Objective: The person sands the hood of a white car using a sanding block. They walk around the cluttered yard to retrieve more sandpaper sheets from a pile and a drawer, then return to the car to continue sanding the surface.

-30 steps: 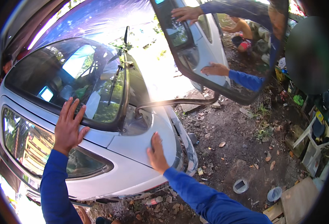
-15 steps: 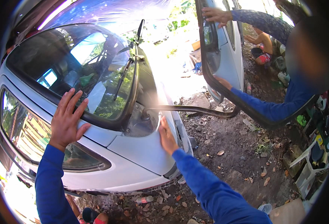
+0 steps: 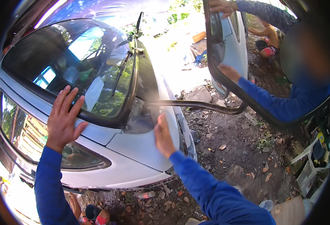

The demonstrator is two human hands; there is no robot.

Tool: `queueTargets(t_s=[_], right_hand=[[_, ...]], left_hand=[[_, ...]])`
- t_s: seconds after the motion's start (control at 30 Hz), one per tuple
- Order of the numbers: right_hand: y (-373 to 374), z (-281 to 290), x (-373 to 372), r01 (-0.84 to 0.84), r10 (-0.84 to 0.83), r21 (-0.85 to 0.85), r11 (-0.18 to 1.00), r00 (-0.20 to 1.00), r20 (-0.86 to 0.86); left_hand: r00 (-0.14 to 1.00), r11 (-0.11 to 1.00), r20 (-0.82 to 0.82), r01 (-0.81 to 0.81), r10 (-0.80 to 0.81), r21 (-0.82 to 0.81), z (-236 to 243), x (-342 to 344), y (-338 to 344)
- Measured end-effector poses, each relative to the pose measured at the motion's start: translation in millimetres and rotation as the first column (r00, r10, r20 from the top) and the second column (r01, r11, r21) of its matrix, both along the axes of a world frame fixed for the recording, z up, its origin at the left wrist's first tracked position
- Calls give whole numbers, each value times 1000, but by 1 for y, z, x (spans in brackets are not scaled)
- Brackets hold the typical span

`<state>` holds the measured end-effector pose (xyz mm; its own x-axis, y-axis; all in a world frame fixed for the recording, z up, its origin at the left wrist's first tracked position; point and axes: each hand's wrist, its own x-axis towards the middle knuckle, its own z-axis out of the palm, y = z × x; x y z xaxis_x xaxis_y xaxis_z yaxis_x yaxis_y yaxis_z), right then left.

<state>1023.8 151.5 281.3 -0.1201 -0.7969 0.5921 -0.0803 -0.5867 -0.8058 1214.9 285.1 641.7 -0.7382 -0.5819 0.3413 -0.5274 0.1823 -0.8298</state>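
Note:
A white van (image 3: 142, 150) fills the left and middle of the view. My left hand (image 3: 64, 119) lies with spread fingers over the pillar beside the windshield (image 3: 101, 71), its fingertips reaching the dark rubber seal (image 3: 97, 119). Nothing is in it. Below the windshield's lower corner, my right hand (image 3: 164, 135) is held edge-on at the front corner panel, fingers stretched upward and slightly blurred. Whether it touches the panel I cannot tell. Just above it, a black tubular bracket (image 3: 198, 104) runs from the van's corner to a large mirror (image 3: 225, 48).
A wiper (image 3: 122, 73) rests on the windshield. The mirror reflects the van, my arms and a crouching person. Dirt ground (image 3: 228, 150) with leaves and stones lies at right, beside a broken white plastic frame (image 3: 307, 161). At bottom left, a person's knee (image 3: 103, 216) shows by a dark container (image 3: 92, 212).
My right hand has shifted a little to the left across the corner panel. My left hand keeps its place on the pillar. The view has moved slightly, so the mirror appears farther right.

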Motion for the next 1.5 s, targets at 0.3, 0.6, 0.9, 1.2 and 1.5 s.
queueTargets(t_s=[0.3, 0.6, 0.9, 1.2, 1.5], right_hand=[[-57, -87, -17, -206, -4, 435, 876, 900, 435], [-43, -117, 7, -205, 0, 381, 902, 881, 473], [-31, -44, 15, -180, 103, 214, 960, 940, 326], [-50, -54, -2, -278, 214, 257, 926, 944, 250], [-71, -92, -40, -325, 200, 312, 893, 906, 373]], left_hand=[[998, 998, -33, 53, -54, -23, -2, 6, -4], [1000, 999, 13, 0, 1, -53, 2, 17, 0], [999, 997, 28, -44, 45, -64, 3, 25, 7], [1000, 998, 24, -19, 21, -59, -2, 24, 0], [1000, 996, 14, -8, 9, -85, -2, 19, -12]])
